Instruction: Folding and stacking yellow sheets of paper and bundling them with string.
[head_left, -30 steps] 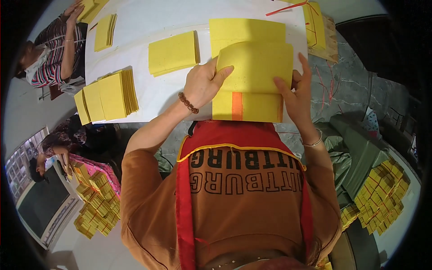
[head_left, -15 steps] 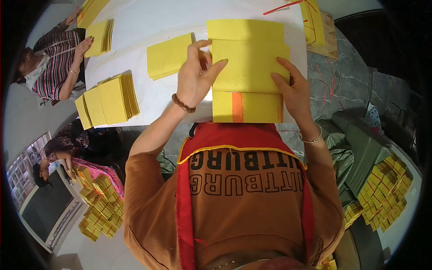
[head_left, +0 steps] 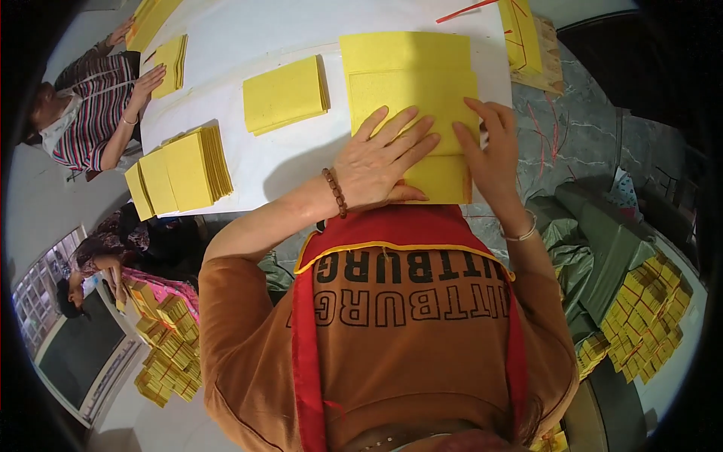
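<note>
A pile of yellow paper sheets (head_left: pixel 410 90) lies at the front right of the white table, its layers stepped, with an orange mark on the lower strip mostly covered by my hand. My left hand (head_left: pixel 384 154) rests flat across the lower middle of the pile, fingers spread and pointing up and right, thumb along the bottom strip. At the pile's right edge, my right hand (head_left: pixel 493 147) has its thumb and bent index finger on the paper at the margin. Its other fingers are partly hidden. A smaller stack of yellow paper (head_left: pixel 285 94) sits to the left, apart from both hands.
On the white table (head_left: pixel 226 68), fanned yellow stacks (head_left: pixel 184 169) lie at the front left. A co-worker's hand (head_left: pixel 149 81) touches another stack (head_left: pixel 175 64). Red ties (head_left: pixel 467 10) lie at the far edge. Bundled yellow paper (head_left: pixel 648 316) is piled low on the right beside a green cover (head_left: pixel 599 226).
My left hand has moved from the pile's left edge down and right onto its face, now flattened. The right hand stays at the right edge. A co-worker's hand has shifted slightly.
</note>
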A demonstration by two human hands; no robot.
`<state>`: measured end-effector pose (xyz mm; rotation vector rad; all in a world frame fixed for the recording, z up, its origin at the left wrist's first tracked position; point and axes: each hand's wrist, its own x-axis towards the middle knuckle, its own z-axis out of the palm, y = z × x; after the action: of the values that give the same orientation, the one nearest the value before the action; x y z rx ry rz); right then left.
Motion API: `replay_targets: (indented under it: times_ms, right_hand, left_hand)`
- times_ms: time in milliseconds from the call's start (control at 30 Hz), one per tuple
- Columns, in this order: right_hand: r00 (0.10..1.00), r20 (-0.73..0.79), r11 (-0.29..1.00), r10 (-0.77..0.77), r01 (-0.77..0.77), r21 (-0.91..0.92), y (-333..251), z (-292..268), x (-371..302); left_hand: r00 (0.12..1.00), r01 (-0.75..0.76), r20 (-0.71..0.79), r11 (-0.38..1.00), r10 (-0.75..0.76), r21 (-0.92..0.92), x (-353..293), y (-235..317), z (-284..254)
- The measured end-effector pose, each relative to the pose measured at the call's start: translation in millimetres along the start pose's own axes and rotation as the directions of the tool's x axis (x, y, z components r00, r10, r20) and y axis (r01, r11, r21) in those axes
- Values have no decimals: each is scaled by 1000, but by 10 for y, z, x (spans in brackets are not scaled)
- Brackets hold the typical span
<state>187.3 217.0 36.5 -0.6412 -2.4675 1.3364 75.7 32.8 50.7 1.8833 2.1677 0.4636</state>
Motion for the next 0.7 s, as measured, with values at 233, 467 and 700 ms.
replay_targets:
  times_ms: [233,467,700]
  right_hand:
    - [883,376,781,-280,437,-446,81,-66,-392]
    - [868,433,882,-244,384,-273,83,-186,-282]
    - [999,28,928,-47,33,372,240,-212,-128]
  left_hand:
    - [999,-1,36,999,3,-43,12,-15,49]
    - [992,79,-92,995,-85,-67,27,5,9]
    - [986,81,-166,955,-34,284,169,117,-35]
